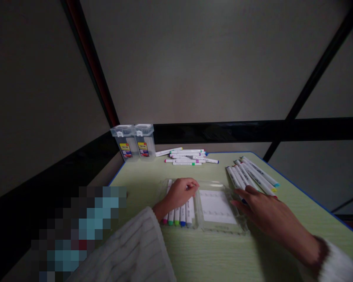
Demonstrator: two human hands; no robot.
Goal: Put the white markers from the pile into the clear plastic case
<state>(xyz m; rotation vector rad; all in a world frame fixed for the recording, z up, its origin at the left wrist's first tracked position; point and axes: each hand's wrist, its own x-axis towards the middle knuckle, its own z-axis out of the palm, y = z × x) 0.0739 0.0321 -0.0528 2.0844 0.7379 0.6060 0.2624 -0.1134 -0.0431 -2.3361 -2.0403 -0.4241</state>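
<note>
My left hand (181,192) is over the left half of a clear plastic case (220,228). Its fingers are curled in, and whatever they may hold is hidden. Beneath it, several white markers (177,216) with coloured ends lie side by side in the case. The right half of the case shows a white ridged insert (217,206). My right hand (264,209) reaches over several white markers (257,176) lying at the right. Its thumb and fingers are apart around the dark blue end of the leftmost marker (233,177); firm contact cannot be made out.
At the back of the light green table (211,254) lies a loose pile of white markers (188,156). Two lidded translucent boxes (133,143) stand at the back left corner. A grey wall (194,78) rises behind the table. A pixelated patch covers the lower left.
</note>
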